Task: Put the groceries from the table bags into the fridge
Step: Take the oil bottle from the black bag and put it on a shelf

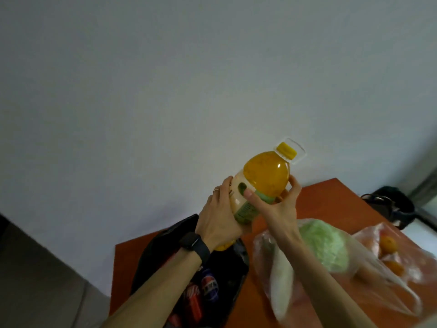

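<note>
Over the table [331, 200], my left hand [220, 223] and right hand [276, 204] curl their grip round the juice bottle [267, 176] at its label, probably heavy and slick.

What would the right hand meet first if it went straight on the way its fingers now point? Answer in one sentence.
The right hand grips the juice bottle, so that comes first; past it, the line seems to lead only to the white wall, though depth is unclear.
</note>
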`<control>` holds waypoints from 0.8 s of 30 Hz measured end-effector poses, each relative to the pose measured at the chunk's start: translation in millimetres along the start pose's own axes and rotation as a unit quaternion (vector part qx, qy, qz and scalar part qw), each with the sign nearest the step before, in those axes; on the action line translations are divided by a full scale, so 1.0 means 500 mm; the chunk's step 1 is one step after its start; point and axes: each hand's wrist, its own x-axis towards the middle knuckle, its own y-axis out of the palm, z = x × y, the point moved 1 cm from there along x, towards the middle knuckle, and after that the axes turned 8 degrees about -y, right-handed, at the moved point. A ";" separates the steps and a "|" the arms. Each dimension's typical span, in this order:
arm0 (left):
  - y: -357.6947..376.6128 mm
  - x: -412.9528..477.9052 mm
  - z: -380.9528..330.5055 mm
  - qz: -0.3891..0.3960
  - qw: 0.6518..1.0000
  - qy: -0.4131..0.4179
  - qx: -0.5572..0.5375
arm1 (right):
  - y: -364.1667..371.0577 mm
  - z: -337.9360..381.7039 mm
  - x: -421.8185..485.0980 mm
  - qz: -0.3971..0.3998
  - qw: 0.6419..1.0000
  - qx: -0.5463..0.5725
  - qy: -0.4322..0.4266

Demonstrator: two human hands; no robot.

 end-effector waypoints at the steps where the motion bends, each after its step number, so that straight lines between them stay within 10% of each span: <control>1: 0.000 0.007 -0.038 0.000 1.000 0.025 -0.013 | -0.039 0.019 0.007 -0.001 1.000 0.025 -0.010; 9: 0.113 -0.033 -0.375 0.086 0.960 0.265 -0.028 | -0.397 0.145 -0.044 -0.119 0.986 0.053 -0.101; 24: 0.547 -0.447 -1.076 0.282 0.758 0.576 -0.117 | -1.172 0.362 -0.447 -0.439 0.847 -0.131 -0.270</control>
